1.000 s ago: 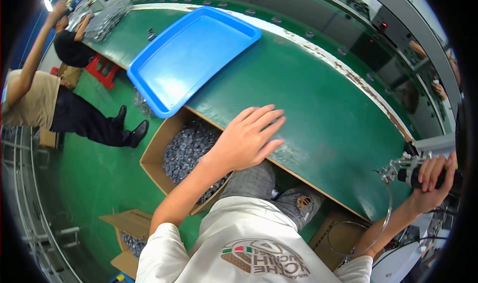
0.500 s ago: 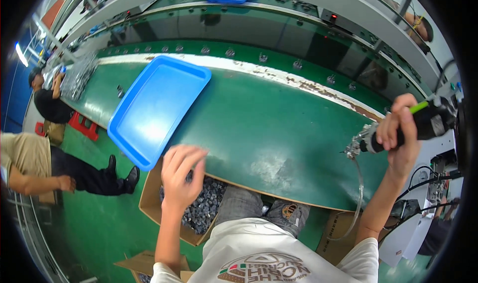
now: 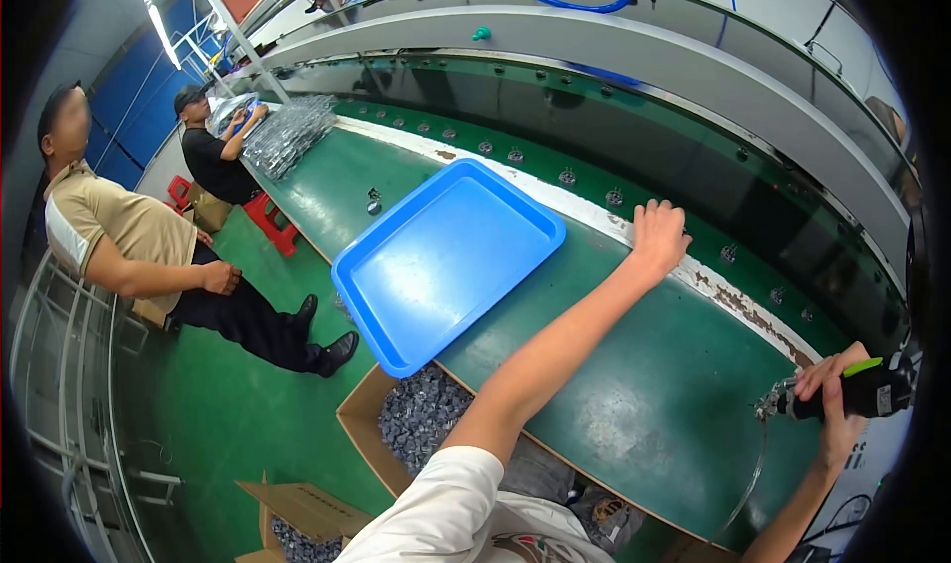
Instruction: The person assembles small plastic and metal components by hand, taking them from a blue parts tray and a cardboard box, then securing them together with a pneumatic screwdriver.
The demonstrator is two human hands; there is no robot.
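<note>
My left hand [image 3: 661,234] reaches across the green bench to the pale, worn strip along the conveyor. Its fingers curl down with their tips hidden, so I cannot make out what they hold. At the far right my right hand [image 3: 830,393] wraps round a black power screwdriver [image 3: 872,389] with a green lever. The screwdriver's metal nose [image 3: 769,403] points left over the bench, and a clear tube [image 3: 758,474] hangs from it. Small clear-and-metal parts [image 3: 614,198] sit spaced along the green conveyor beside my left hand.
A blue tray [image 3: 446,266] lies on the bench [image 3: 604,365], left of my left arm. Below the bench stands a carton [image 3: 362,419] of small dark parts, with another carton [image 3: 307,509] nearer. Two people [image 3: 149,216] [image 3: 213,152] are at the left, near bagged parts [image 3: 292,132].
My left hand has gone from above the carton, near the tray, forward and right to the conveyor edge. The view has swung left. My right hand still grips the screwdriver.
</note>
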